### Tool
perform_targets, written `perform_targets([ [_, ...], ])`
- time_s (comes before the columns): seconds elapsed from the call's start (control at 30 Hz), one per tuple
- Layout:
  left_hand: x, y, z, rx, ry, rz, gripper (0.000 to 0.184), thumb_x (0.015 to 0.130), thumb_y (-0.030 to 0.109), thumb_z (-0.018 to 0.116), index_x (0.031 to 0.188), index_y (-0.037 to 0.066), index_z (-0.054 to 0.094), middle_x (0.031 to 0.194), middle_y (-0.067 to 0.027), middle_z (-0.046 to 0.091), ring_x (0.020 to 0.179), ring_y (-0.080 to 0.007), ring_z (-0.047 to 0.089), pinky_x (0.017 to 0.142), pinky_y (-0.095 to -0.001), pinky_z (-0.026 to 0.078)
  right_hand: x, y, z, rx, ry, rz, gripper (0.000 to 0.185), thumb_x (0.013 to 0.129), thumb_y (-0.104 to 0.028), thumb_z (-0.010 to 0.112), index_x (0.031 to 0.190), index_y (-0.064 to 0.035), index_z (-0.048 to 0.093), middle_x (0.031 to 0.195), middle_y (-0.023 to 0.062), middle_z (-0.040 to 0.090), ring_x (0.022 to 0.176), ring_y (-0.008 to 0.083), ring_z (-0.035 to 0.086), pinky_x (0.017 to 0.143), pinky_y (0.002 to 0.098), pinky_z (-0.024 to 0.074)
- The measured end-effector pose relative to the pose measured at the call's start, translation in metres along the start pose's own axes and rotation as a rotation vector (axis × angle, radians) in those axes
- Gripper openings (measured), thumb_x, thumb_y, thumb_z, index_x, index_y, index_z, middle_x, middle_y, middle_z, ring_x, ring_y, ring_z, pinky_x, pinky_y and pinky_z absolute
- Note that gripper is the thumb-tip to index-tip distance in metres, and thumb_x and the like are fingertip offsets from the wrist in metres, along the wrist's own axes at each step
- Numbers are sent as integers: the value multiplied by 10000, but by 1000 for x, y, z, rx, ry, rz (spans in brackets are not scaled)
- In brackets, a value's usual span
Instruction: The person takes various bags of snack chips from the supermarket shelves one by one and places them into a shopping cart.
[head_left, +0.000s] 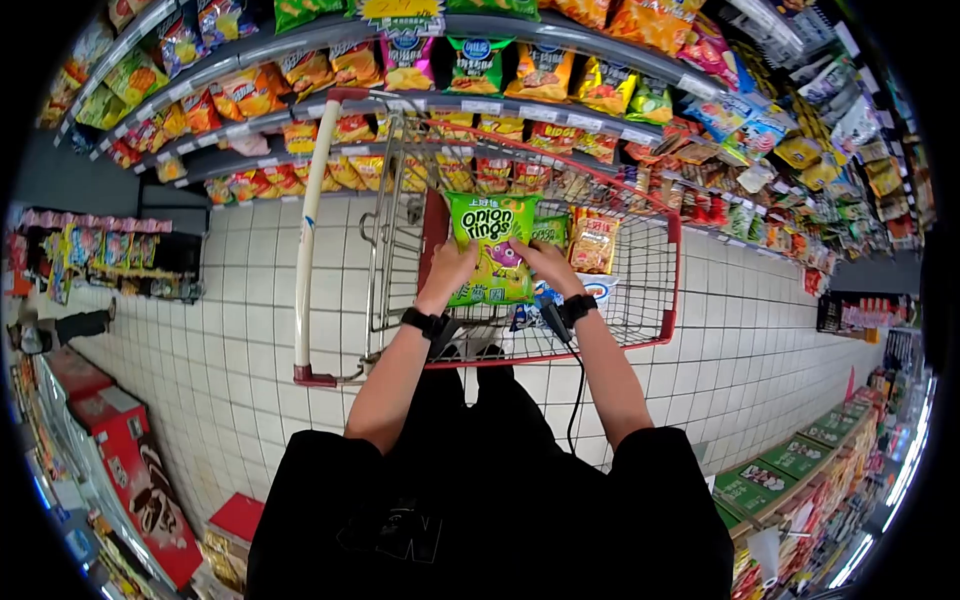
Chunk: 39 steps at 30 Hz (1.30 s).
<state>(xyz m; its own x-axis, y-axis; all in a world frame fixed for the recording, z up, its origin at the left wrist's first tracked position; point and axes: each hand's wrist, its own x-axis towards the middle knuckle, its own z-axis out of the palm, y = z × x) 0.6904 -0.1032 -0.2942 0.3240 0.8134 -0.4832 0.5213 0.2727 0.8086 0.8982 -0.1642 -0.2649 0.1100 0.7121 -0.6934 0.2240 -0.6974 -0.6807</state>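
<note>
Both my hands hold a green bag of onion rings (494, 222) upright over the shopping cart (640, 325). My left hand (452, 272) grips its left side, and my right hand (548, 267) grips its right side, thumbs on the front. Just behind it, inside the cart, a second green bag (548, 232) is partly hidden. An orange snack bag (594, 243) lies to its right in the cart. Below that is a blue and white package (597, 288), partly covered by my right hand and wrist.
Shelves of snack bags (480, 66) curve along the far side, behind the cart. The cart's white handle (315, 210) is at its left end. A red chest freezer (150, 490) stands lower left, with another person (70, 327) beyond it. Green boxes (770, 475) line the lower right.
</note>
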Motion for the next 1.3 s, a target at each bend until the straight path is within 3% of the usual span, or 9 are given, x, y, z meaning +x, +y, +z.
perform_targets([
  [0.1,4,-4,12,34,109,-84,548,868,317,578,1111,-156,450,1083,-369,582,1088,-477,556,964,-468,444,20,11,4,12,-106,71,836,849,-580,608,1359,60,437,1332,229,512,1224,322,519,883,433,532],
  [0.33,36,-61,36,113,-44,-355,562,803,261,562,1127,-184,451,1079,-371,604,1043,-428,624,886,-417,512,81,65,29,66,-242,239,836,832,-454,699,1397,44,337,1347,229,474,1069,379,569,829,511,549],
  [0.6,73,-131,70,216,-172,-470,426,763,253,603,995,-99,664,1108,-292,639,1063,-360,636,889,-397,517,117,131,51,203,-311,377,676,853,-307,711,1379,-30,389,1365,233,476,1210,468,494,909,629,459],
  [0.77,95,-151,85,360,-251,-517,507,788,242,600,1108,-150,584,1156,-322,607,1080,-380,626,912,-410,506,141,162,68,153,-261,350,665,839,-295,702,1385,-64,400,1327,155,520,1187,319,536,894,557,503],
  [1.0,118,-202,109,254,-294,-593,661,806,179,570,1260,-242,340,1278,-381,491,1189,-402,547,991,-399,453,169,173,91,-235,-111,373,562,856,-317,642,1312,-44,461,1160,175,618,1014,280,628,718,416,555],
  [1.07,109,-180,105,303,-238,-585,644,824,171,555,1325,-176,347,1263,-349,522,1172,-401,557,969,-391,453,191,219,108,-262,-49,301,556,857,-313,642,1283,-3,467,1112,222,633,1004,315,634,749,418,532],
  [1.1,112,-180,104,279,-286,-595,737,834,172,555,1405,-144,212,1353,-341,449,1241,-408,497,1022,-391,417,217,266,122,-272,-22,136,551,855,-309,643,1269,12,472,1107,244,631,1017,342,626,788,425,518],
  [1.17,115,-187,107,288,-300,-597,733,838,167,554,1407,-143,211,1358,-342,444,1254,-407,485,1035,-394,406,209,250,113,-228,-66,-35,650,853,-328,646,1307,55,382,1150,294,596,1068,439,577,904,481,472],
  [1.3,125,-212,112,309,-357,-551,600,852,159,554,1335,-136,355,1265,-327,520,1100,-379,581,900,-422,471,188,204,104,-399,-86,-5,668,872,-339,623,1351,33,341,1090,258,607,1010,429,584,868,477,483],
])
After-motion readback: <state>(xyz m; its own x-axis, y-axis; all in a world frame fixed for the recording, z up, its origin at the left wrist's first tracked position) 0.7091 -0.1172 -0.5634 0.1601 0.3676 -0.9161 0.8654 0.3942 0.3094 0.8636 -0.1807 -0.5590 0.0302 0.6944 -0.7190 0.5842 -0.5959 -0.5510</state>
